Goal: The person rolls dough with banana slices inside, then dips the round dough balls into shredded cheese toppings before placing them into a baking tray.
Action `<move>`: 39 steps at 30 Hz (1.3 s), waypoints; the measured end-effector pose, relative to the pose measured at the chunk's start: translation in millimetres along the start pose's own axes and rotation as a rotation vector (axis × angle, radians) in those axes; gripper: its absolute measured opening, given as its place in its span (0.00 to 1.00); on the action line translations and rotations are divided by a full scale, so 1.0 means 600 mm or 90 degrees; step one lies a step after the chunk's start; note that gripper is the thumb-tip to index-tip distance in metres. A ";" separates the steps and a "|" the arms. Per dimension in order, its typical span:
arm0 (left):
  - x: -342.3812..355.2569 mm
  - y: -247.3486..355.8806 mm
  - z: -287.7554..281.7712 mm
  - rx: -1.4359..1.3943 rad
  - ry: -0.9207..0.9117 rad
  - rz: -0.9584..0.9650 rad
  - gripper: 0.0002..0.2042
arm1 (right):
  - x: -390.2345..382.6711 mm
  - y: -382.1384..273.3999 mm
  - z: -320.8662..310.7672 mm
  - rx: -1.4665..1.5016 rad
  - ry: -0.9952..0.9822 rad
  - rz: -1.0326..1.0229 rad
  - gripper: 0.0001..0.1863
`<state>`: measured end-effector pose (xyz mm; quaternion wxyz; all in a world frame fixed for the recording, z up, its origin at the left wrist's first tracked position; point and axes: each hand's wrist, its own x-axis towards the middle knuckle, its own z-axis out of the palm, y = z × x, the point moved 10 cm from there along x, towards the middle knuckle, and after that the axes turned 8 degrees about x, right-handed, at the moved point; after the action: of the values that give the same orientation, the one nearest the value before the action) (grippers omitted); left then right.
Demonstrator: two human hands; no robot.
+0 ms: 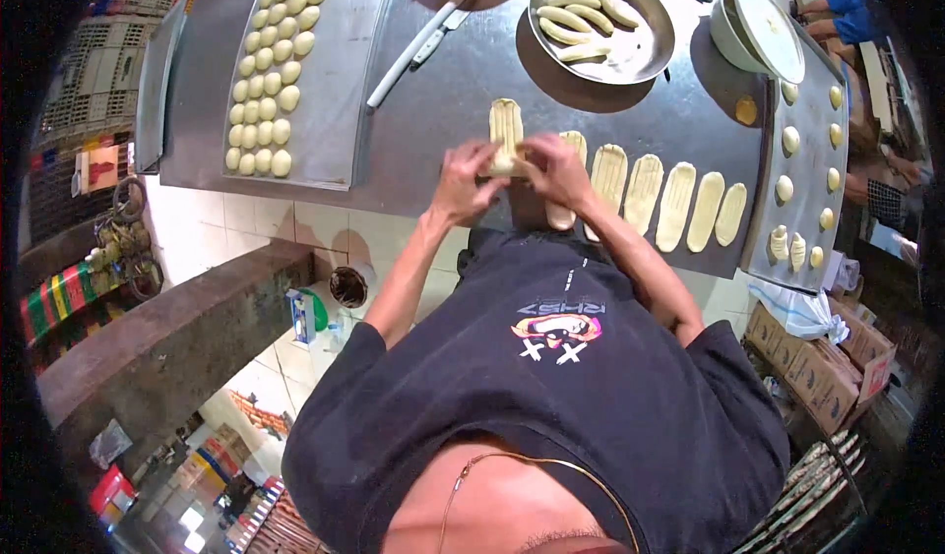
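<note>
Dark steel worktable [443,72] spans the upper half of the frame, tiled floor below it, crates and cartons around the edges.

Both hands meet at centre frame, just above the table's near edge. Left hand [461,182] and right hand [553,168] are both curled shut on the near end of 1 flattened dough strip [506,131], fingertips pinching from either side. The strip's far end lies flat on the table, pointing up the frame, so it looks like the near end is being folded or rolled while the table carries the rest.

Right of the hands, a row of 6 more flattened ovals [655,195] sits side by side along the near edge, long axis pointing away from the person. Probably laid that way so each can be pulled in reach in turn.

Upper centre-right: round metal pan [653,50] holding pale finger-shaped pieces, likely filling, placed within arm's reach. A rolling pin [409,57] lies diagonally at upper centre.

Upper left: tray [340,92] packed with small dough balls [268,82] in tight rows. Right edge: second tray [805,185] with pieces spaced well apart, presumably room to rise. A covered bowl [758,28] sits at upper right.
</note>
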<state>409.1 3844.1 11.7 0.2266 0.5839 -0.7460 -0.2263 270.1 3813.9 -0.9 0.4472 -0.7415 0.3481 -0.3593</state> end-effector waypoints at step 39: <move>-0.039 -0.009 0.007 -0.033 0.146 0.028 0.19 | -0.007 -0.014 0.028 -0.068 -0.106 -0.055 0.22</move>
<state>415.8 3866.1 3.2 0.3305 0.5831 -0.7219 -0.1723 283.9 3827.3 0.3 0.4180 -0.8061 0.2959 -0.2964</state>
